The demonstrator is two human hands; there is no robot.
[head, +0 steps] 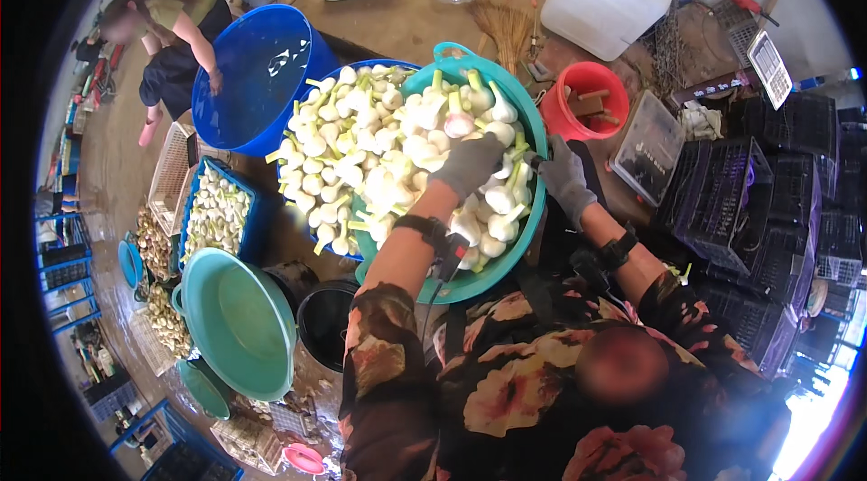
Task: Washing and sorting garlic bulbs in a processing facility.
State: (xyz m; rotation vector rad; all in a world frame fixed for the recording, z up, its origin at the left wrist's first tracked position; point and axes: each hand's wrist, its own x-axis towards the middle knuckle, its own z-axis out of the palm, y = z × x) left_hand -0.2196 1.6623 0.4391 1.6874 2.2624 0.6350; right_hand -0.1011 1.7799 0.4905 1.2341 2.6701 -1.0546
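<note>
Peeled white garlic bulbs with cut green stems (501, 200) fill a teal plastic basin (537, 210) in front of me. My left hand (471, 162), in a grey glove, lies over the bulbs, its fingertips among them; whether it grips one is unclear. At the basin's right rim is my right hand (565, 179), also gloved, with bent fingers beside a small dark object (534, 160) that I cannot identify. Both wrists wear black straps. More bulbs (318, 162) are heaped in a blue tub that adjoins the teal basin on the left.
A co-worker (179, 34) reaches into a blue tub of water (254, 101). Left stand a blue crate of garlic (217, 210), another teal basin (240, 325) and a black bucket (325, 322). A red bucket (593, 85), plastic jugs (606, 0) and stacked black crates (718, 210) stand right.
</note>
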